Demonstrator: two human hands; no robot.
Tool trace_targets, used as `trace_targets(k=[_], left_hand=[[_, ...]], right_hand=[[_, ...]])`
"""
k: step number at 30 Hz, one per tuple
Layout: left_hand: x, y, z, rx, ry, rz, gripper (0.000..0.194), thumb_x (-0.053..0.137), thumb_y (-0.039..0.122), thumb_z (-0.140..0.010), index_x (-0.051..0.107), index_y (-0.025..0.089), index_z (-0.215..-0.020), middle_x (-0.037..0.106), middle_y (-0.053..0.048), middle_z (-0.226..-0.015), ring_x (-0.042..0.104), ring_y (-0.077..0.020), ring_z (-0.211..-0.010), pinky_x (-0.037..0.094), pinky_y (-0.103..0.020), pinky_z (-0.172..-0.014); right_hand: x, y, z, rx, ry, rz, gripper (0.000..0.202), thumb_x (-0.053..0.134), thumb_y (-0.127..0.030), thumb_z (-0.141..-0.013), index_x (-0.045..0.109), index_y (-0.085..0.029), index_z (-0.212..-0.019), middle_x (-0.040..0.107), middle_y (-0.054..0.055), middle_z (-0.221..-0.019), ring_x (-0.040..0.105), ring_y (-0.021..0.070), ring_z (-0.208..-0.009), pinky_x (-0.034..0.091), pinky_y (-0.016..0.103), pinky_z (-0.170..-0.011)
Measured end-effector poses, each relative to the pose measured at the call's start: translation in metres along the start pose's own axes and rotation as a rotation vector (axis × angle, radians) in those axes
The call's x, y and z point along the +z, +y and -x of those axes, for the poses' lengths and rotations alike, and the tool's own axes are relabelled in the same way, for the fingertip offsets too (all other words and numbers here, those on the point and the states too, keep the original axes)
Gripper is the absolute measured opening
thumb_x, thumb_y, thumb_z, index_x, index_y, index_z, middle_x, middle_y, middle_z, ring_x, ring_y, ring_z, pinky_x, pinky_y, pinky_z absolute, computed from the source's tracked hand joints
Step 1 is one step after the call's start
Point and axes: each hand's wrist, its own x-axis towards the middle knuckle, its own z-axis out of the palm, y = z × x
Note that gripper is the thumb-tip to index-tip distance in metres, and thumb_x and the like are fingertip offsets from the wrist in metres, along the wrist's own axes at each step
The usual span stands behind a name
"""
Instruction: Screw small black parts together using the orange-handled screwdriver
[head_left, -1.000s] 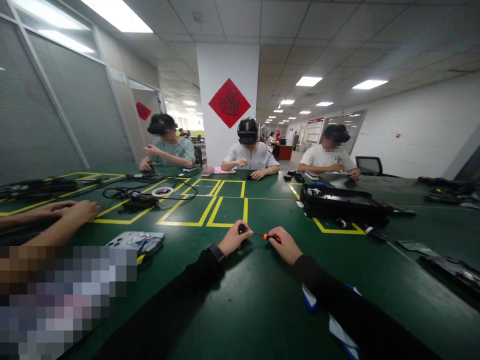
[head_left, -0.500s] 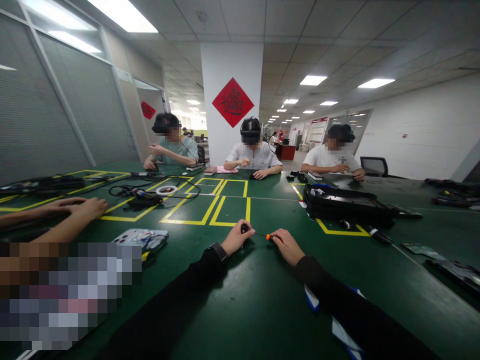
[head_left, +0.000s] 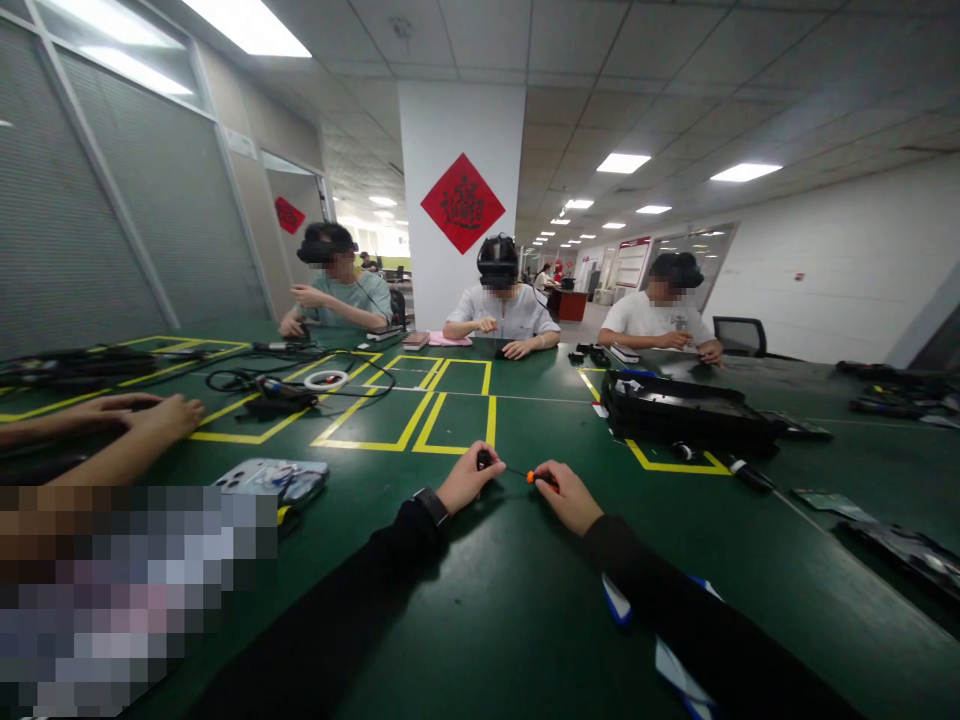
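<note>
Near the middle of the green table (head_left: 480, 560), my left hand (head_left: 466, 480) is closed around a small black part (head_left: 484, 459) just above the surface. To its right, my right hand (head_left: 570, 495) grips a screwdriver (head_left: 532, 477) with an orange and black handle. The thin shaft points left, and its tip reaches the black part at my left fingertips. Whether the tip sits inside the part is too small to tell.
A black open case (head_left: 690, 410) lies at the right, beyond a black-handled tool (head_left: 750, 474). Cables and a white ring (head_left: 326, 380) lie at the left, near a silver tray (head_left: 274, 478). Another person's hands (head_left: 169, 418) are at far left; three people sit opposite.
The whole view has shifted slightly. My right fingers have changed their hold on the screwdriver, and more of its handle shows. My left hand still holds the black part.
</note>
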Motion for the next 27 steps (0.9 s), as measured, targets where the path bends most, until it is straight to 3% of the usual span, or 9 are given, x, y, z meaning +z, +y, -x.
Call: trace_targets(k=[12,19,24,27], left_hand=[[0.0001,0.0053,0.0017,-0.055,0.012,0.021,0.024,0.056,0.037,-0.070,0.050,0.017,-0.082,0.057,0.000,-0.078,0.052,-0.0129,-0.071,0.042,-0.026,-0.068],[0.0008,-0.0004,-0.0009,-0.014,-0.001,0.043,0.024,0.057,0.036,-0.069,0.049,0.017,-0.081,0.057,0.001,-0.077,0.052,-0.0111,-0.070,0.041,-0.025,-0.070],[0.0012,-0.0020,-0.0005,-0.052,-0.024,0.043,0.026,0.055,0.039,-0.070,0.047,0.018,-0.083,0.056,0.001,-0.077,0.049,-0.0084,-0.059,0.040,-0.021,-0.056],[0.0014,-0.0017,0.0000,-0.041,-0.017,0.041,0.025,0.056,0.037,-0.070,0.047,0.018,-0.082,0.056,0.002,-0.076,0.048,-0.0082,-0.059,0.040,-0.021,-0.057]], right_hand=[[0.0017,0.0027,-0.0007,-0.043,0.059,-0.037,0.014,0.045,-0.018,-0.078,0.057,-0.017,-0.086,0.051,0.005,-0.090,0.048,0.0158,-0.086,0.039,0.031,-0.081],[0.0025,0.0029,-0.0012,-0.062,0.050,-0.008,0.013,0.045,-0.019,-0.079,0.057,-0.017,-0.084,0.051,0.005,-0.089,0.047,0.0161,-0.085,0.038,0.032,-0.080],[0.0026,0.0036,-0.0013,-0.062,0.061,0.011,0.012,0.046,-0.020,-0.078,0.056,-0.018,-0.085,0.052,0.005,-0.089,0.047,0.0170,-0.087,0.038,0.033,-0.081],[0.0021,0.0036,-0.0012,-0.057,0.056,0.016,0.013,0.046,-0.021,-0.079,0.057,-0.017,-0.084,0.052,0.006,-0.089,0.047,0.0172,-0.087,0.038,0.034,-0.081]])
